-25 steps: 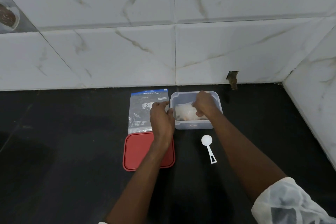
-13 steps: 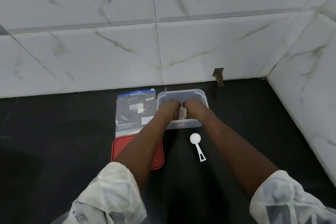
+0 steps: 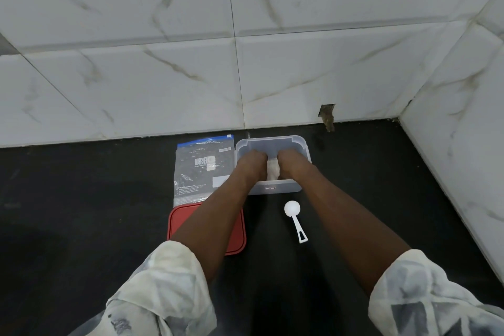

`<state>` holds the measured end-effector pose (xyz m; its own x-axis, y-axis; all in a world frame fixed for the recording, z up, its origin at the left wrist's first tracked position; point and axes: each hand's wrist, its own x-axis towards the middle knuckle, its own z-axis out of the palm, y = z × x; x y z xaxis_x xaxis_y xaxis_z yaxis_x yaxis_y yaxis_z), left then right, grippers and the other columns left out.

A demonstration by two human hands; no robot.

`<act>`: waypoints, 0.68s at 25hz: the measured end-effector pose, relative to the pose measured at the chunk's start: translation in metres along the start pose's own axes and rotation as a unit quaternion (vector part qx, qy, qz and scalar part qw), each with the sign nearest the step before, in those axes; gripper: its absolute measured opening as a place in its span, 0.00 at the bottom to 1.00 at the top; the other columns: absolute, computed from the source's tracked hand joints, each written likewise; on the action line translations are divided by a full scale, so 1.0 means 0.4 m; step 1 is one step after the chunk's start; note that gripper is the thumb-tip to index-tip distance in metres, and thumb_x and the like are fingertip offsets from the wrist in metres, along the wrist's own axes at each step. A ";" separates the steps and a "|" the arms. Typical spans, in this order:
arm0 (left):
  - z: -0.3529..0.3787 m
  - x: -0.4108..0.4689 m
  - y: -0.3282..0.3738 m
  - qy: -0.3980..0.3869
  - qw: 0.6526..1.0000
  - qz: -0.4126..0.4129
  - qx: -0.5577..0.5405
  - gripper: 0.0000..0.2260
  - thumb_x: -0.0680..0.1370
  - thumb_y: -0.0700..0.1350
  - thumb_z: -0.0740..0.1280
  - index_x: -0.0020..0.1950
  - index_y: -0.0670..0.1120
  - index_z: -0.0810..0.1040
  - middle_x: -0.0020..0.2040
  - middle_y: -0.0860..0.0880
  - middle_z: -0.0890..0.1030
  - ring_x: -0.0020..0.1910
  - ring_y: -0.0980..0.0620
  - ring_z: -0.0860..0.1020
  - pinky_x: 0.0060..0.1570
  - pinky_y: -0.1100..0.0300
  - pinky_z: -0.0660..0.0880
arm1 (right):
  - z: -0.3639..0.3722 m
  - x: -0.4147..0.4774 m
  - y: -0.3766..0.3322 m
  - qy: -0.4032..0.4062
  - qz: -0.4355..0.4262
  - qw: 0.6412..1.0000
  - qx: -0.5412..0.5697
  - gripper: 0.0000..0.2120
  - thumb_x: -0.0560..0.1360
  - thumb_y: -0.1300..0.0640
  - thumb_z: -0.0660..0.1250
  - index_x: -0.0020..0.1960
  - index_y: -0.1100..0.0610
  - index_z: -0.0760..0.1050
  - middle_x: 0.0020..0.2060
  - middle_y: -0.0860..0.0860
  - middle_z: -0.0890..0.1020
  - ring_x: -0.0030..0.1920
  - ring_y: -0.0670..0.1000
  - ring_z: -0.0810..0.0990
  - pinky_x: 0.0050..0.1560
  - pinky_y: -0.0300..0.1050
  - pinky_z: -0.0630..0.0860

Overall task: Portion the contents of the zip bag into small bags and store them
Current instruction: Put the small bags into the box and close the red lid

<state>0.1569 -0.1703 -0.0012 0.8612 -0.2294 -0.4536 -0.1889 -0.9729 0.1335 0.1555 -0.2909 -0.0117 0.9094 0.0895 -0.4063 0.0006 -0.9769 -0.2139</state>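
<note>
A clear plastic container (image 3: pixel 270 141) stands on the black counter by the wall. Both my hands are inside it, side by side. My left hand (image 3: pixel 252 162) and my right hand (image 3: pixel 290 162) press against small white filled bags (image 3: pixel 273 172) that show between them. My fingers are hidden below the backs of the hands, so their grip cannot be made out. The printed zip bag (image 3: pixel 200 169) with a blue top strip lies flat just left of the container.
A red lid (image 3: pixel 180 222) lies in front of the zip bag, partly under my left forearm. A white scoop (image 3: pixel 294 214) rests right of it, in front of the container. Marble-tiled walls close the back and right side.
My left hand moved from the container's left rim down into it beside the right hand. Both arms reach further forward, and the view has shifted closer.
</note>
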 end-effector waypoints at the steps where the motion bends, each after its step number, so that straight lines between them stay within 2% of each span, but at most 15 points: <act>1: 0.000 0.001 0.000 0.012 1.000 -0.007 -0.007 0.21 0.77 0.43 0.72 0.70 0.42 0.76 0.67 0.42 0.78 0.66 0.43 0.77 0.67 0.52 0.74 | -0.006 -0.005 -0.003 0.008 -0.007 1.000 0.007 0.15 0.76 0.62 0.67 0.62 0.64 0.76 0.58 0.60 0.80 0.58 0.60 0.79 0.52 0.47 0.75; 3: 0.000 0.000 0.001 0.044 0.999 -0.008 -0.017 0.19 0.77 0.41 0.72 0.68 0.43 0.78 0.65 0.43 0.81 0.63 0.44 0.79 0.65 0.53 0.75 | -0.011 -0.008 -0.008 0.015 -0.040 0.999 -0.009 0.20 0.73 0.60 0.71 0.64 0.58 0.76 0.58 0.55 0.81 0.58 0.56 0.80 0.58 0.47 0.77; 5: 0.011 0.002 -0.002 0.041 0.999 0.001 -0.024 0.18 0.78 0.40 0.71 0.67 0.43 0.78 0.64 0.43 0.81 0.63 0.44 0.79 0.64 0.53 0.75 | -0.004 -0.006 -0.008 -0.009 -0.060 0.998 -0.018 0.21 0.72 0.59 0.72 0.65 0.55 0.76 0.59 0.53 0.81 0.58 0.55 0.80 0.60 0.48 0.77; 11: 0.021 0.007 -0.002 0.016 0.999 -0.020 -0.038 0.17 0.78 0.41 0.70 0.68 0.42 0.78 0.65 0.42 0.80 0.64 0.44 0.78 0.67 0.52 0.74 | -0.009 0.007 -0.013 -0.042 -0.019 0.999 -0.021 0.18 0.76 0.58 0.69 0.65 0.58 0.75 0.61 0.55 0.80 0.61 0.56 0.78 0.64 0.48 0.73; 14: 0.011 0.008 -0.002 0.016 0.997 -0.036 -0.061 0.18 0.79 0.42 0.70 0.69 0.41 0.76 0.67 0.42 0.79 0.65 0.43 0.77 0.68 0.52 0.73 | -0.010 0.008 -0.010 -0.050 -0.014 0.998 -0.027 0.21 0.75 0.57 0.70 0.67 0.59 0.73 0.63 0.55 0.78 0.62 0.56 0.77 0.66 0.49 0.72; 16: -0.008 -0.004 -0.011 0.064 0.991 -0.041 -0.110 0.15 0.80 0.38 0.67 0.66 0.40 0.78 0.64 0.40 0.80 0.62 0.42 0.79 0.65 0.53 0.75 | -0.023 -0.001 -0.012 -0.040 -0.028 0.999 -0.022 0.20 0.75 0.59 0.70 0.66 0.59 0.74 0.61 0.55 0.80 0.60 0.56 0.78 0.63 0.47 0.74; 17: -0.018 -0.020 -0.020 0.122 0.980 -0.035 -0.155 0.13 0.79 0.36 0.66 0.64 0.40 0.80 0.62 0.40 0.81 0.60 0.42 0.80 0.62 0.52 0.77 | -0.038 -0.015 -0.015 -0.016 -0.033 0.999 -0.010 0.18 0.76 0.60 0.69 0.65 0.59 0.76 0.59 0.55 0.81 0.59 0.56 0.79 0.62 0.47 0.75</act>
<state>0.1550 -0.1604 0.0079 0.9610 -0.1123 -0.2527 -0.0059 -0.9219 0.3874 0.1563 -0.2887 0.0054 0.8931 0.1604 -0.4202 0.0695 -0.9723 -0.2233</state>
